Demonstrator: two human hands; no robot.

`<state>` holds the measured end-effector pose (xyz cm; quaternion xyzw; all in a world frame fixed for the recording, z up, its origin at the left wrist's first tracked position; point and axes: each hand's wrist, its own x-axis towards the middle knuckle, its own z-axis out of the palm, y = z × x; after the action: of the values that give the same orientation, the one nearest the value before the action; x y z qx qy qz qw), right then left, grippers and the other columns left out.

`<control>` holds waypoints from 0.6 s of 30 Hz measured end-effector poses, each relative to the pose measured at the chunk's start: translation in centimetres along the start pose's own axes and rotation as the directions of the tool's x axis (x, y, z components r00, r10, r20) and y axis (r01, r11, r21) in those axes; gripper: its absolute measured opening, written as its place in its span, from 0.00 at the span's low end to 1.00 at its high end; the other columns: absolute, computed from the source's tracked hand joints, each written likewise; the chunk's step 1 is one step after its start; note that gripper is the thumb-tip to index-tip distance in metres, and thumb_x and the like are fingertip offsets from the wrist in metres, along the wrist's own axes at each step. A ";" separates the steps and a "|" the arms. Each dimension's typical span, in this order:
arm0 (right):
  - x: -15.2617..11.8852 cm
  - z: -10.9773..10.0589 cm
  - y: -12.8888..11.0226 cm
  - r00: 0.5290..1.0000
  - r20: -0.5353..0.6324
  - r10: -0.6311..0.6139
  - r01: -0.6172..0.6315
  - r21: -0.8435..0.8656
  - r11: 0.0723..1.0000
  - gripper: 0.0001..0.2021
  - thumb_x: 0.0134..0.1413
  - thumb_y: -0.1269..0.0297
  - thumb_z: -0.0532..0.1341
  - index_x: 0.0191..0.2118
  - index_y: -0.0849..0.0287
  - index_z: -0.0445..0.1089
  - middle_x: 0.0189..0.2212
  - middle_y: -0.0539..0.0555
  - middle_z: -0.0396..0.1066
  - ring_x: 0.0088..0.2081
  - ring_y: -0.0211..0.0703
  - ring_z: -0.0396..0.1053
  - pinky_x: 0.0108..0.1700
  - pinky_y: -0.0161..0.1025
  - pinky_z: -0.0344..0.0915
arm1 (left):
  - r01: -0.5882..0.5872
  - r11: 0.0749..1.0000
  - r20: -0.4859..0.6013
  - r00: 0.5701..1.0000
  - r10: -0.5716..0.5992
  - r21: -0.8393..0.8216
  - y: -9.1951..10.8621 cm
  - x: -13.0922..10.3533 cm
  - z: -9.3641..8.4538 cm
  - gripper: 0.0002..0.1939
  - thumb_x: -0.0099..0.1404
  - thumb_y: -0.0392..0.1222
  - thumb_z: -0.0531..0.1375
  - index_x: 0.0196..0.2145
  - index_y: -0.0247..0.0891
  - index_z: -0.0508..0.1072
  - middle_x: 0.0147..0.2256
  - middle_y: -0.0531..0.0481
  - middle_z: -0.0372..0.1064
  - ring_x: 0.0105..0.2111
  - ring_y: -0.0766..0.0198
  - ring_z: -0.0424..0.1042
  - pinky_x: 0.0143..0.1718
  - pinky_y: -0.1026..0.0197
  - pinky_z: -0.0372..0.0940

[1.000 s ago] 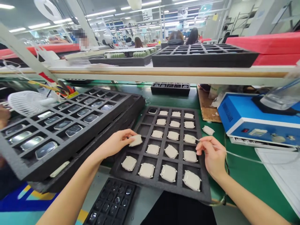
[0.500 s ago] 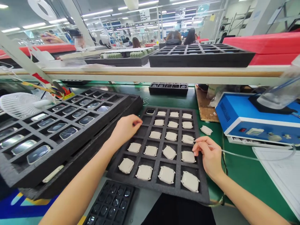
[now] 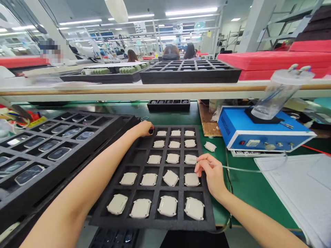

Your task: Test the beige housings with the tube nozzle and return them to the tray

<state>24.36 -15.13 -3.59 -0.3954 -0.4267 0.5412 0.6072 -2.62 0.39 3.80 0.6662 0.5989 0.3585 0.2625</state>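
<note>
A black foam tray (image 3: 190, 224) holds cream-coloured watch cases (image 3: 167, 206) in most of its compartments. My left hand (image 3: 144, 129) reaches over its far left corner, fingers closed at a dark-faced watch case (image 3: 151, 131) in the corner compartment; the hand hides most of that piece. Below that hand, a couple of compartments hold nothing. By the tray's right edge, my right hand (image 3: 210, 172) pinches the end of a thin clear tube (image 3: 244, 169). Its fingertips are close to a cream case (image 3: 190, 158) in the right column. One loose cream case (image 3: 210, 146) lies on the green mat.
Stacked black trays (image 3: 77, 141) with dark glass pieces stand at left. A blue machine (image 3: 248, 127) with a clear canister (image 3: 271, 96) on top sits at right, the tube running to its front. White paper (image 3: 287, 186) lies nearer. A shelf (image 3: 165, 90) spans the back.
My left hand has moved forward to the far left corner compartment and closed at the dark-faced case. My right hand stays by the right column with the tube. The view has turned right.
</note>
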 end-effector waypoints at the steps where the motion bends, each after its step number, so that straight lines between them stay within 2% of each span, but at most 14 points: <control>1: 0.0 0.0 0.0 1.000 -0.003 0.002 -0.002 0.006 1.000 0.02 0.46 0.69 0.58 0.26 0.61 0.65 0.14 0.47 0.68 0.14 0.33 0.61 0.18 0.31 0.58 | 0.009 0.999 0.011 1.000 -0.009 -0.034 0.2 -0.2 -0.2 0.06 0.45 0.36 0.63 0.16 0.35 0.70 0.22 0.45 0.75 0.39 0.50 0.74 0.34 0.61 0.68; 3: -0.1 0.0 -0.1 1.000 -0.003 0.000 0.000 0.024 1.000 0.02 0.46 0.70 0.57 0.26 0.61 0.65 0.14 0.47 0.68 0.14 0.33 0.61 0.18 0.31 0.58 | 0.014 0.994 0.019 1.000 -0.012 -0.104 0.9 -1.5 -0.3 0.06 0.43 0.36 0.66 0.22 0.34 0.73 0.28 0.44 0.76 0.40 0.48 0.73 0.36 0.59 0.69; 5: -0.2 -0.1 -0.2 1.000 0.015 -0.020 0.019 0.044 0.999 0.02 0.46 0.70 0.57 0.26 0.61 0.65 0.14 0.47 0.68 0.14 0.33 0.61 0.18 0.31 0.58 | 0.002 0.987 0.034 0.999 0.003 -0.159 1.7 -4.1 0.2 0.17 0.44 0.39 0.67 0.35 0.34 0.74 0.38 0.43 0.75 0.40 0.49 0.73 0.38 0.56 0.69; 6: -0.3 -0.1 -0.2 0.999 0.030 -0.038 0.036 0.053 0.998 0.02 0.47 0.71 0.57 0.26 0.60 0.65 0.14 0.47 0.68 0.14 0.33 0.61 0.18 0.30 0.58 | -0.002 0.980 0.054 0.998 0.013 -0.200 2.2 -5.8 0.7 0.22 0.49 0.43 0.65 0.42 0.35 0.72 0.42 0.44 0.73 0.41 0.50 0.73 0.39 0.55 0.69; 7: -0.5 -0.1 -0.2 0.997 0.046 -0.060 0.057 0.064 0.996 0.02 0.47 0.71 0.57 0.26 0.60 0.65 0.14 0.47 0.68 0.14 0.33 0.61 0.18 0.30 0.58 | -0.002 0.961 0.094 0.995 0.029 -0.276 2.8 -7.5 1.4 0.24 0.54 0.46 0.61 0.48 0.38 0.68 0.46 0.45 0.71 0.42 0.52 0.73 0.40 0.55 0.69; 8: -0.6 -0.2 -0.2 0.994 0.062 -0.085 0.080 0.075 0.994 0.03 0.48 0.71 0.57 0.26 0.60 0.65 0.14 0.47 0.68 0.15 0.33 0.61 0.18 0.30 0.58 | 0.037 0.878 0.163 0.985 0.047 -0.477 3.3 -9.3 2.2 0.25 0.55 0.45 0.61 0.50 0.39 0.66 0.48 0.43 0.69 0.42 0.51 0.73 0.41 0.53 0.69; 10: -0.9 -0.3 -0.1 0.986 0.088 -0.139 0.130 0.101 0.986 0.03 0.49 0.70 0.57 0.27 0.60 0.66 0.14 0.47 0.68 0.15 0.33 0.61 0.18 0.30 0.58 | 0.156 0.703 0.302 0.949 0.087 -0.694 4.2 -12.2 4.0 0.25 0.53 0.44 0.64 0.49 0.41 0.67 0.49 0.43 0.68 0.42 0.51 0.73 0.40 0.54 0.69; 12: -1.0 -0.4 0.0 0.977 0.098 -0.190 0.177 0.129 0.976 0.04 0.50 0.70 0.57 0.28 0.60 0.67 0.15 0.48 0.68 0.15 0.33 0.62 0.19 0.30 0.59 | 0.244 0.597 0.383 0.916 0.117 -0.764 4.8 -13.9 5.8 0.24 0.52 0.42 0.66 0.47 0.41 0.70 0.47 0.44 0.70 0.42 0.51 0.73 0.40 0.55 0.68; 15: -1.1 -0.5 0.1 0.971 0.088 -0.222 0.209 0.139 0.968 0.04 0.51 0.70 0.57 0.28 0.60 0.67 0.15 0.47 0.68 0.15 0.33 0.62 0.19 0.30 0.59 | 0.298 0.547 0.421 0.900 0.112 -0.783 4.8 -14.6 7.9 0.22 0.49 0.38 0.67 0.44 0.39 0.72 0.43 0.44 0.73 0.39 0.52 0.74 0.42 0.55 0.67; 18: -1.1 -0.4 0.1 0.977 0.089 -0.193 0.184 0.106 0.977 0.04 0.51 0.71 0.56 0.28 0.60 0.67 0.15 0.47 0.68 0.15 0.32 0.61 0.18 0.30 0.58 | 0.310 0.534 0.408 0.910 0.072 -0.786 4.1 -14.4 9.0 0.20 0.50 0.34 0.67 0.43 0.38 0.72 0.42 0.45 0.73 0.39 0.56 0.74 0.44 0.55 0.65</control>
<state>24.64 -16.17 -3.95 -0.2959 -0.4650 0.5201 0.6525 6.62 -13.67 -0.84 0.4728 0.3333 0.4401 0.6869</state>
